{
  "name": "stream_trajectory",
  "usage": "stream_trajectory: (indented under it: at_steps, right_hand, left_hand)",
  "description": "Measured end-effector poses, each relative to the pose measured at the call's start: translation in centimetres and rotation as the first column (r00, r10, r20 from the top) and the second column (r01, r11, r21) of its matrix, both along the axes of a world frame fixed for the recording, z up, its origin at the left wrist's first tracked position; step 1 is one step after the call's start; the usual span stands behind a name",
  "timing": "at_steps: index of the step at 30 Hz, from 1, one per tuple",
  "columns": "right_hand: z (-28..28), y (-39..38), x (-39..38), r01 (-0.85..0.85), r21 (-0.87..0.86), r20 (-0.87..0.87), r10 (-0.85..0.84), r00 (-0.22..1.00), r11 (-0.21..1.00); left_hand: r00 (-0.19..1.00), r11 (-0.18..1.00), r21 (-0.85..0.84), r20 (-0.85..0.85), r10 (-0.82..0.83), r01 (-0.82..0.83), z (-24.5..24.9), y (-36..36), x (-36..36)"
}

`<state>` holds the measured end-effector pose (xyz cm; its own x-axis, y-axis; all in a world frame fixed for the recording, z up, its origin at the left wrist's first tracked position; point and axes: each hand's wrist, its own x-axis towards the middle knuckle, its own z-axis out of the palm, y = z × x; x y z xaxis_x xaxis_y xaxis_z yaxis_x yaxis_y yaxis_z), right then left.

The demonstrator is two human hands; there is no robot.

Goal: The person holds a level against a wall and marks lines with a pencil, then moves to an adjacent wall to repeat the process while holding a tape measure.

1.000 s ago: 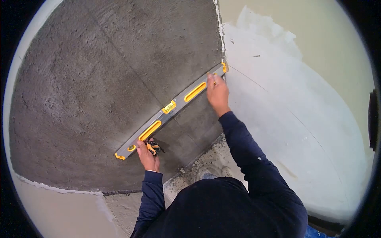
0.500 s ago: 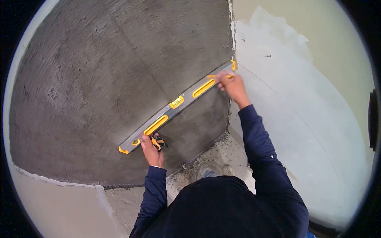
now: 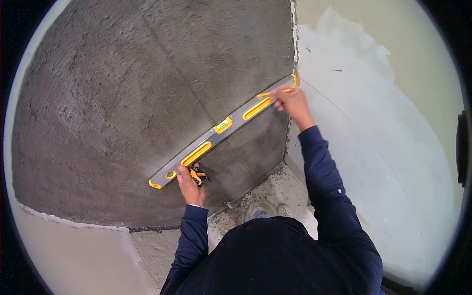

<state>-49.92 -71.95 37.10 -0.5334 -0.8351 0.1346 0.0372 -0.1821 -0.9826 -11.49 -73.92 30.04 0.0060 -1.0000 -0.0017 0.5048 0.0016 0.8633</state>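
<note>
A long grey spirit level (image 3: 237, 119) with yellow grips lies slantwise against the dark, rough wall patch (image 3: 113, 108), its right end at the corner. Close to its lower left end, my left hand (image 3: 191, 188) presses the edge with the thumb. The same hand is closed round a black and yellow tape measure (image 3: 198, 176). Up at the right end, my right hand (image 3: 295, 105) pinches a yellow pencil (image 3: 264, 95), the tip over the level's upper edge.
A pale wall (image 3: 373, 137) with a thin drawn line meets the dark patch at the corner on the right. A small nail-like piece (image 3: 338, 70) sticks out of it. Below is a dusty, speckled floor (image 3: 268, 194). Beige wall (image 3: 73, 250) borders the patch at lower left.
The level and both hands appear slightly further right, along with the walls, as the view shifts a little. Both hands keep their holds.
</note>
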Motion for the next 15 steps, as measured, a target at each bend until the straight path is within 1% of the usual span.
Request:
stream_trajectory:
  at_steps: [1, 3, 4, 6, 7, 9, 11, 13, 15]
  right_hand:
    - [0.2, 0.0, -1.8, 0.073, 0.027, -0.018, -0.072, 0.997, 0.997]
    - [-0.1, -0.1, -4.5, 0.291, -0.050, -0.019, -0.292, 0.956, 0.955]
    - [-0.4, -0.3, -4.8, 0.291, -0.047, -0.019, -0.292, 0.956, 0.956]
    - [-0.3, -0.3, -5.0, 0.455, -0.100, -0.059, -0.462, 0.885, 0.885]
    - [-0.5, -0.2, -4.8, 0.463, -0.098, -0.059, -0.469, 0.881, 0.881]
    - [-0.9, -0.4, -3.7, 0.647, -0.165, -0.282, -0.664, 0.692, 0.744]
    - [-1.4, -0.5, -2.5, 0.655, -0.182, -0.278, -0.678, 0.681, 0.733]
    - [-1.9, -0.9, -1.5, 0.674, -0.247, -0.358, -0.712, 0.604, 0.696]
    - [-1.9, -1.0, 0.2, 0.655, -0.268, -0.389, -0.701, 0.597, 0.707]
  left_hand:
    - [1.000, 1.000, -0.006, -0.001, -0.005, 0.005, 0.1, 0.0, 0.0]
    - [1.000, 1.000, -0.008, -0.002, -0.008, 0.008, 0.1, 0.1, 0.0]
    - [1.000, 1.000, -0.016, -0.001, -0.003, 0.003, 0.0, 0.1, 0.0]
    - [1.000, 1.000, -0.022, 0.001, -0.007, 0.007, 0.0, 0.1, -0.2]
    - [1.000, 1.000, -0.019, 0.002, -0.010, 0.010, 0.1, 0.2, -0.2]
    - [1.000, 1.000, -0.016, 0.001, -0.018, 0.018, 0.0, 0.0, -0.3]
    - [1.000, 0.999, -0.031, 0.014, -0.009, 0.009, -0.1, 0.0, -0.1]
    - [0.999, 0.999, -0.037, 0.027, -0.021, 0.022, -0.1, 0.0, 0.0]
    - [0.999, 0.999, -0.043, 0.038, -0.029, 0.031, -0.1, 0.0, 0.0]
